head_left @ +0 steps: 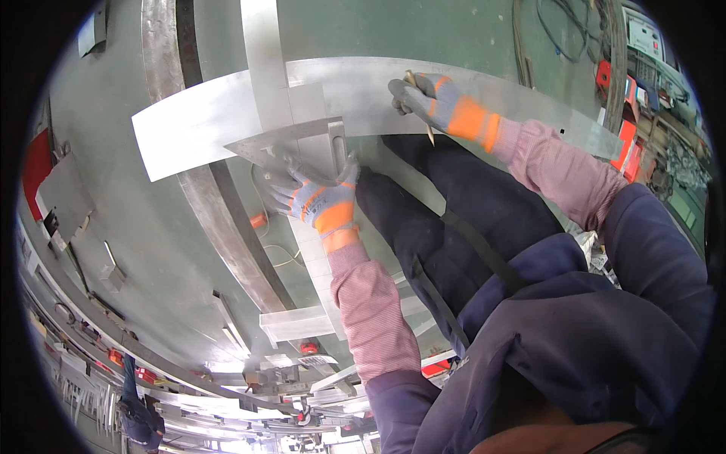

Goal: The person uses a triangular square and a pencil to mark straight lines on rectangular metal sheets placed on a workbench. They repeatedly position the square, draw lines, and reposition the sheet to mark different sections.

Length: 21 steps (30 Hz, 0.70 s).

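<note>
A wide sheet-metal strip [363, 96] lies across in front of me, and a narrower metal strip [266, 62] crosses it. Where they meet, a metal triangular set square [283, 136] rests with its thick edge near my legs. My left hand [317, 190], in a grey and orange glove, presses on the square with spread fingers; part of the square is hidden under them. Above the right half of the wide strip, my gloved right hand [425, 102] grips a thin pointed marking tool [430, 135], its tip pointing down towards my thighs.
A long steel beam [227, 227] runs beneath the wide strip at the left. Cables [558, 34] lie on the green floor at the upper right, near red boxes [628, 147]. Another person [139, 420] is far off at the lower left, beside stacked metal profiles.
</note>
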Each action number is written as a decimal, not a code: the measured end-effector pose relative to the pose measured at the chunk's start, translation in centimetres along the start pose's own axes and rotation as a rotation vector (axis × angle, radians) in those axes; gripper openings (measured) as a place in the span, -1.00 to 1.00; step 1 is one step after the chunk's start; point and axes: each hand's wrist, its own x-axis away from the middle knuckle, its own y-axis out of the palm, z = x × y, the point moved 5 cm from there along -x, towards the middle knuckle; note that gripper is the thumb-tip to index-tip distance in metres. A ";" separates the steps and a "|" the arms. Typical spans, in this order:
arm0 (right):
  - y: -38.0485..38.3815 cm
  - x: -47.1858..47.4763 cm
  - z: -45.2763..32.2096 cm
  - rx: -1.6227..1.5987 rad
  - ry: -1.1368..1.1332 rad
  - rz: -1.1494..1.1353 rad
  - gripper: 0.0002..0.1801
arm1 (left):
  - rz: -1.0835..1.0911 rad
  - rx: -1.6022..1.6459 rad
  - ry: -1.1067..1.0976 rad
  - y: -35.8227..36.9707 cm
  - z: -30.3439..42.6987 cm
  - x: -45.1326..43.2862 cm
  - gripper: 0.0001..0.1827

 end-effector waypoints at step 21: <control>2.2 -5.8 1.1 0.039 0.354 -0.300 -0.57 | 0.154 0.299 -0.220 -2.7 -11.5 -17.4 0.23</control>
